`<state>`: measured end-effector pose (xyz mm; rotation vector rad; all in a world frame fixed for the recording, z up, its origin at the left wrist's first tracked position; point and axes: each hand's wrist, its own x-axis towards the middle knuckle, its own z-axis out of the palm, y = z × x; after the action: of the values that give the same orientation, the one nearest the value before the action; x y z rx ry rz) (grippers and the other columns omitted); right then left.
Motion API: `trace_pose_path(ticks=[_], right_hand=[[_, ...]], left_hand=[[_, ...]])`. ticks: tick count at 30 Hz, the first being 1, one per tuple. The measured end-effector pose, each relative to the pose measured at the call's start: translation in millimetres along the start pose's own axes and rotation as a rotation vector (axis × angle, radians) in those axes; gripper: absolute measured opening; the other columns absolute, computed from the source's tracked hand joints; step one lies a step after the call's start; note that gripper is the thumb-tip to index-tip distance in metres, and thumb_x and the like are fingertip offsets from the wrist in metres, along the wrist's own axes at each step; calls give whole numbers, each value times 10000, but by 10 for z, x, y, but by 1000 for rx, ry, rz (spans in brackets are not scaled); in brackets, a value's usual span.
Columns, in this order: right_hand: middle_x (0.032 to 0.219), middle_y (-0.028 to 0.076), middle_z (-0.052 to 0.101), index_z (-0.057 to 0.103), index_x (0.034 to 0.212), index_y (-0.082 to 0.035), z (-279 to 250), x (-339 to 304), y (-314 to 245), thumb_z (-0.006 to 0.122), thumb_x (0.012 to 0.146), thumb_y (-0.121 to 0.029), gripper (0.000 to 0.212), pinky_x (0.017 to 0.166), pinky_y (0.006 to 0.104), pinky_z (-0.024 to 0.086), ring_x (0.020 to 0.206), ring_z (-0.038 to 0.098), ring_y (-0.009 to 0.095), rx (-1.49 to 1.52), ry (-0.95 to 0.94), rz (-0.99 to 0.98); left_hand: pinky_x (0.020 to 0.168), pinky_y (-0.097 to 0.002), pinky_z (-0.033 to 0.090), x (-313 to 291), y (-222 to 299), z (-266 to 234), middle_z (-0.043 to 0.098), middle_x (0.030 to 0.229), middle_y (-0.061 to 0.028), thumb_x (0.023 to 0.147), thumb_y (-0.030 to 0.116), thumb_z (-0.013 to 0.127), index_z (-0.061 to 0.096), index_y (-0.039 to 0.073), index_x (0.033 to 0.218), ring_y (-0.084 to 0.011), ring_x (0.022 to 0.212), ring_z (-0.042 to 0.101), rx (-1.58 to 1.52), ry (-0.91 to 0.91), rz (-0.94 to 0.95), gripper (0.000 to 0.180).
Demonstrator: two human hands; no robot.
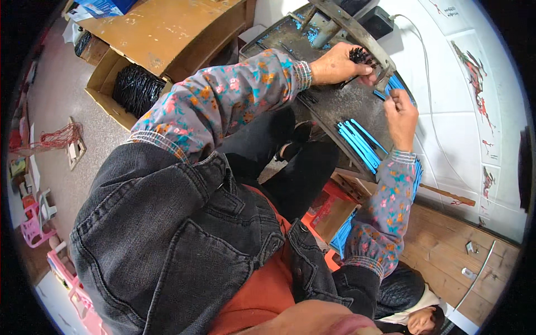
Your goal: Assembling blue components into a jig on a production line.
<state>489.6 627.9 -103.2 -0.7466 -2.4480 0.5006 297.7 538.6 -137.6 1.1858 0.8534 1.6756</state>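
Note:
My left hand [334, 66] is closed around a bunch of thin black pieces [358, 55], their ends sticking out above the fingers. It is beside the metal arm [381, 66] of a bench machine. To its right, my right hand [401, 118] has its fingertips pinched together near the lower end of that arm. Whatever lies between those fingertips is too small or hidden to make out. Light-blue plastic strips [394, 84] lie just behind the right hand. On the bench's near edge rests a pile of longer blue strips [357, 146], with a few dark ones among them.
Blue scraps [314, 37] litter the dark worktop [347, 106]. A cardboard box of black strips [100, 92] stands by a brown wooden table [162, 28] at left. Beneath the bench, another box [329, 220] holds blue strips. Another person [403, 293] is at lower right.

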Motion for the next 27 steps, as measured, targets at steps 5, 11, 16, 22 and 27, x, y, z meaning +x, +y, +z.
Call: trace_pose_path(ticks=[5,11,16,22,27], right_hand=[[663,-32,543,583,882,25,19,-30,-364,578,837,-85,118,479,204,356,536,446,42,551,-20,358],[626,-25,519,586,759,31,-109,146,-266,585,815,-52,101,496,220,347,548,434,65,143,-21,-63],[615,18,518,602,803,37,-200,16,-134,612,792,-70,107,517,231,369,569,464,86,338,-93,214],[844,108,608,620,866,17,-113,5,400,624,774,-104,152,706,327,436,768,566,271,2,-270,-117],[908,114,591,580,948,0,-4,52,515,603,786,-100,192,725,383,444,814,549,363,-662,-180,-228]], left_hand=[[707,-269,503,15,7,67,630,812,-40,859,79,573,586,-8,892,-117,750,597,16,55,-38,94],[700,-282,528,59,-19,62,661,819,-82,844,36,576,611,-33,908,-147,744,633,80,72,-47,101],[716,-268,522,29,-11,6,666,838,-78,840,53,590,622,-28,927,-128,765,633,96,69,1,123],[734,-251,484,24,-10,39,630,793,-25,848,67,585,620,-20,920,-88,767,572,96,41,-29,119],[794,-259,494,-35,61,18,657,874,-54,848,79,592,619,-27,957,-117,849,611,132,-33,-24,155]])
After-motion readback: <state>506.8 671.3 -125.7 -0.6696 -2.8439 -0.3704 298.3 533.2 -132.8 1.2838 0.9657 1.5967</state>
